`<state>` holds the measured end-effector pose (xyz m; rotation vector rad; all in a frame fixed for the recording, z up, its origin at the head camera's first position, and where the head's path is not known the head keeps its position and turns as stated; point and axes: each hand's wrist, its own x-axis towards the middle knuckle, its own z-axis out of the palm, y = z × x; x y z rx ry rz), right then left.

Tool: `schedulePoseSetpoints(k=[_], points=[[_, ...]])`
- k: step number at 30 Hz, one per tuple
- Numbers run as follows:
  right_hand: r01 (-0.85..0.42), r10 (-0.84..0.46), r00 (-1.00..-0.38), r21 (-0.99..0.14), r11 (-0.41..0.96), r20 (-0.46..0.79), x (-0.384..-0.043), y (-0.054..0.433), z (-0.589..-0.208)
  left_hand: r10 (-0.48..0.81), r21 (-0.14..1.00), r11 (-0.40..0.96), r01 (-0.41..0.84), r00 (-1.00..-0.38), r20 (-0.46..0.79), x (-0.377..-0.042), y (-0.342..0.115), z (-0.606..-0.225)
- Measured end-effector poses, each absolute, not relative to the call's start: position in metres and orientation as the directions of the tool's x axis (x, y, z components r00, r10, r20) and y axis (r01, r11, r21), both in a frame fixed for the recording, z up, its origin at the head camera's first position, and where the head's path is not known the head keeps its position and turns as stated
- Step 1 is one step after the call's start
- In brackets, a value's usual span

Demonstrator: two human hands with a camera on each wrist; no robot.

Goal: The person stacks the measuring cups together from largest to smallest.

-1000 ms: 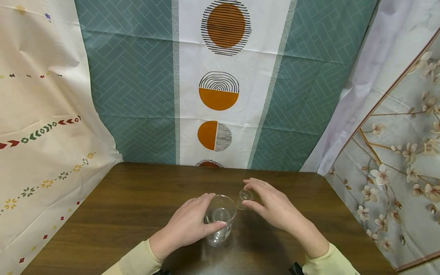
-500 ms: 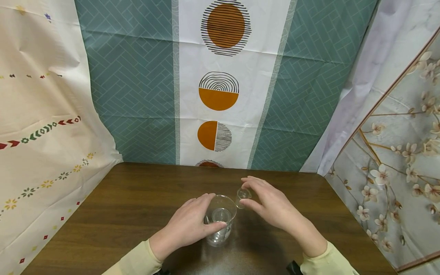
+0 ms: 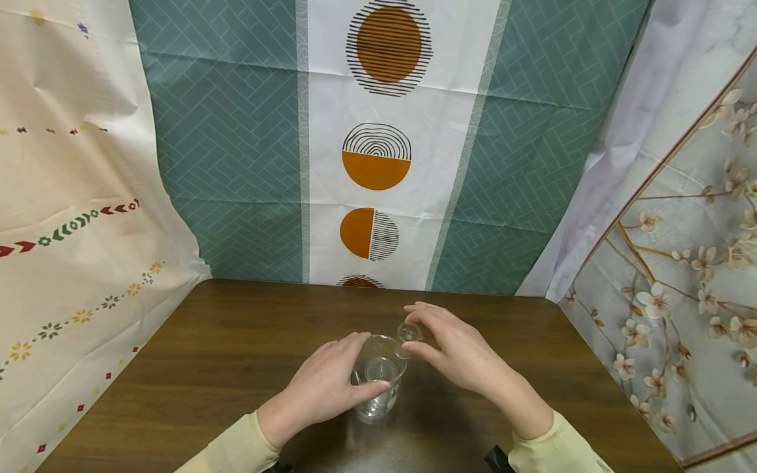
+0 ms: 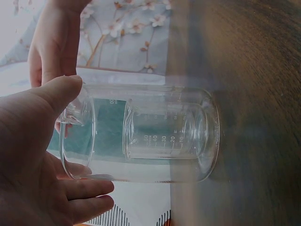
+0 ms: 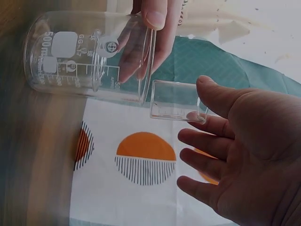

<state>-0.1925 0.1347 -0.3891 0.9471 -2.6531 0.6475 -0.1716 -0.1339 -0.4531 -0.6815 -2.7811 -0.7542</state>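
A large clear glass beaker (image 3: 376, 408) with white 500 ml markings stands upright on the table. My left hand (image 3: 325, 381) holds it near the rim, thumb on one side and fingers on the other. Inside it sits a smaller glass beaker (image 4: 160, 136), graduated from 10 to 50. My right hand (image 3: 458, 351) pinches a tiny clear glass beaker (image 5: 174, 101) by its upper end, between thumb and index finger. In the right wrist view the other right fingers are spread away from it. The tiny beaker's lower end is just beside the large beaker's rim, slightly higher.
The dark wooden table (image 3: 207, 368) ends at a hanging cloth (image 3: 236, 164) with green sides and orange circles. A cream patterned cloth (image 3: 77, 263) hangs on the left. A floral curtain (image 3: 680, 295) borders the right side.
My right hand has moved left with the tiny beaker, bringing it up to the large beaker's rim. My left hand and the large beaker have stayed in place.
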Motion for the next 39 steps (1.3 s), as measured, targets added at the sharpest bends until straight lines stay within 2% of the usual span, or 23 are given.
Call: schedulePoseSetpoints(k=[39], points=[[-0.669, -0.596, -0.743, -0.314, 0.674, 0.305, -0.195, 0.112, -0.399, 0.395, 0.439, 0.761, 0.478, -0.878, 0.271, -0.173, -0.135, -0.453]])
